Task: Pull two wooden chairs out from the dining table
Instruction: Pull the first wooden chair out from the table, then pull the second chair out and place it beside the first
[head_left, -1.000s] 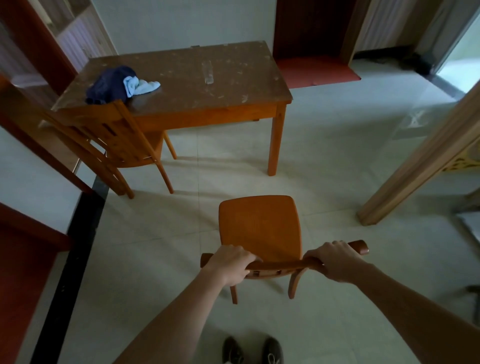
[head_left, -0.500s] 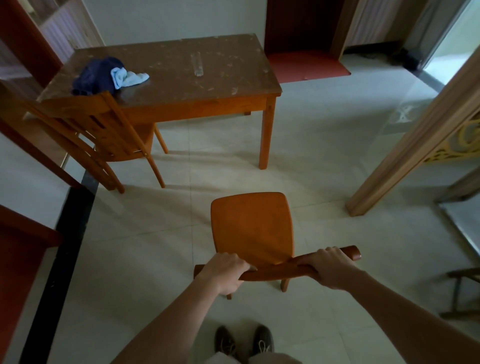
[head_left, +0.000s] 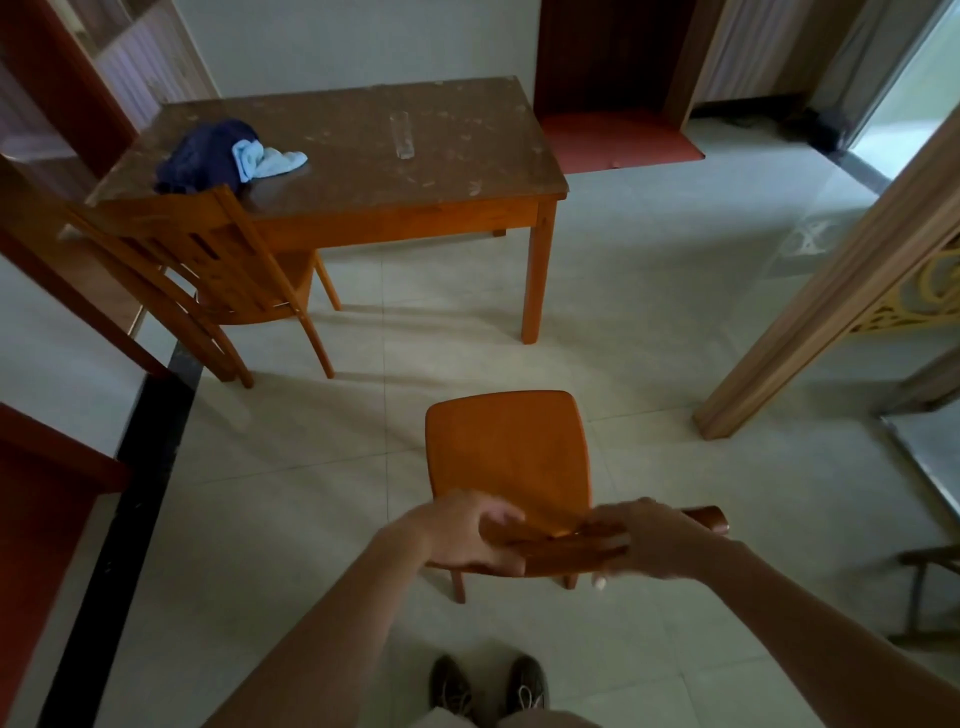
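A wooden chair (head_left: 506, 452) stands on the tiled floor right in front of me, well away from the dining table (head_left: 415, 224). My left hand (head_left: 465, 532) and my right hand (head_left: 655, 540) both wrap its top back rail, and both are blurred. The rail's right end sticks out past my right hand. A second wooden chair (head_left: 208, 270) stands at the table's near left corner, its seat partly under the tabletop and its slatted back facing me.
On the table lie a dark blue cloth (head_left: 202, 156), a light blue cloth (head_left: 267, 158) and a clear glass (head_left: 404, 136). A slanted wooden post (head_left: 831, 291) rises on the right. A metal frame (head_left: 924, 597) stands at the right edge. My shoes (head_left: 488, 686) are below the chair.
The chair has stayed about where it was in front of me. My hands have slid slightly closer together on the rail and are now blurred. The view has tilted a little.
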